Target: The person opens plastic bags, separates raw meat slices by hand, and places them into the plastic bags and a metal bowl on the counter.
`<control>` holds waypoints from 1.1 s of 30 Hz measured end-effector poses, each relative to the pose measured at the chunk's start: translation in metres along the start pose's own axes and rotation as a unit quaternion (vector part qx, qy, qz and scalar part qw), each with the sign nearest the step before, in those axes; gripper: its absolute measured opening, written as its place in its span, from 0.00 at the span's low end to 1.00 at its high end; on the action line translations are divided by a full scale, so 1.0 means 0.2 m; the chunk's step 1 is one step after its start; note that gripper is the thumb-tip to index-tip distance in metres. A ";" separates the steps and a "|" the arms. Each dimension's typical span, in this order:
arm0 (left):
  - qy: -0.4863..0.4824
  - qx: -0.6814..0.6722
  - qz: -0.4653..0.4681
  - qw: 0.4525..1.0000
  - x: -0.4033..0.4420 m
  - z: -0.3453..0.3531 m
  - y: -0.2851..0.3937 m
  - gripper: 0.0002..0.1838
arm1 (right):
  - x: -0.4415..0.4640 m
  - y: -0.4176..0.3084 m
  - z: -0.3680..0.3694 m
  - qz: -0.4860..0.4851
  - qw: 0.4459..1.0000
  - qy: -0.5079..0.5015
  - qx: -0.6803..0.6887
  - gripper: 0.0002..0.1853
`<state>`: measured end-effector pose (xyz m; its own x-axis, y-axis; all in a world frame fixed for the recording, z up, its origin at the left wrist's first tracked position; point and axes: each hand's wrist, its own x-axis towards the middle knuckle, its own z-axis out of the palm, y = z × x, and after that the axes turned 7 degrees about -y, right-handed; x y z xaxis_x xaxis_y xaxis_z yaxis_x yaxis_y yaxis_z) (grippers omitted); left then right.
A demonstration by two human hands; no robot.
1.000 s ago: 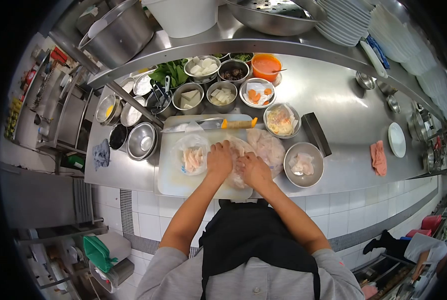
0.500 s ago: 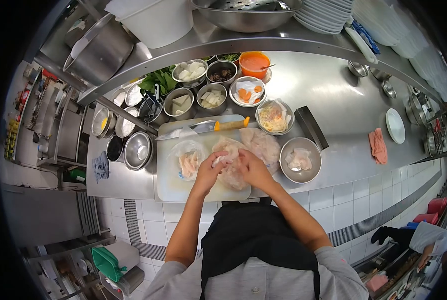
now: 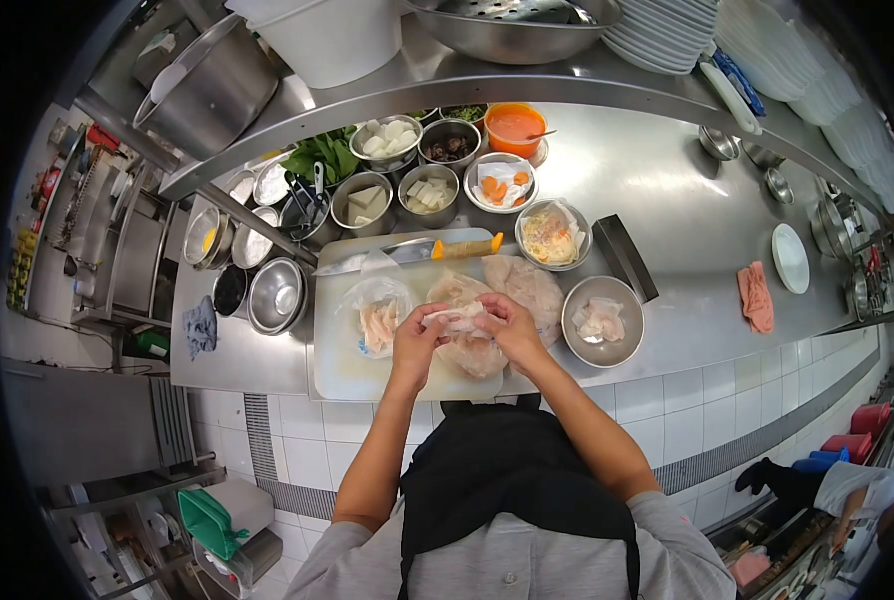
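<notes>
Between my two hands stretches a piece of pale raw meat [image 3: 455, 318]. My left hand [image 3: 418, 342] pinches its left end and my right hand [image 3: 513, 331] its right end. Below it, a clear plastic bag of pale meat [image 3: 475, 358] lies on the white cutting board [image 3: 339, 377]. Left of my hands is an opened bag with pale pink strips [image 3: 379, 325]. Another filled bag [image 3: 527, 287] sits just right, partly behind my right hand. A steel bowl [image 3: 631, 343] farther right contains several meat pieces [image 3: 599, 320].
A knife with a yellow handle [image 3: 467, 247] lies along the board's far edge. Behind stand several steel bowls of ingredients and an orange tub [image 3: 513, 125]. A steel shelf [image 3: 467, 92] overhangs the counter. A pink cloth [image 3: 755, 297] lies right. Another person [image 3: 857, 490] is at far right.
My hands have moved slightly apart. The piece of meat, bunched between my fingers before, is now drawn out lengthwise between them.
</notes>
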<state>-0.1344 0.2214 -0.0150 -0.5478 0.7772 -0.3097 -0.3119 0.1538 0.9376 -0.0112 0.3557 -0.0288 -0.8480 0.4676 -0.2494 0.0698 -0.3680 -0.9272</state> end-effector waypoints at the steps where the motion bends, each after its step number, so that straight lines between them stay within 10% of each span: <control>1: 0.007 -0.066 -0.014 0.998 0.00 0.00 0.01 0.13 | 0.00 0.00 0.00 -0.001 1.000 -0.001 0.000 0.17; 26: -0.005 -0.098 -0.051 0.994 0.00 -0.02 -0.04 0.20 | -0.02 -0.02 0.00 -0.005 0.999 0.034 0.018 0.18; 33: -0.022 -0.073 0.019 0.997 0.01 0.02 -0.05 0.23 | -0.03 -0.09 0.02 -0.075 0.975 0.081 -0.193 0.13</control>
<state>-0.1302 0.2237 -0.0250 -0.5284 0.8070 -0.2635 -0.4028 0.0349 0.9146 -0.0089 0.3567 -0.0094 -0.7715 0.6260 -0.1139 0.1699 0.0302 -0.9850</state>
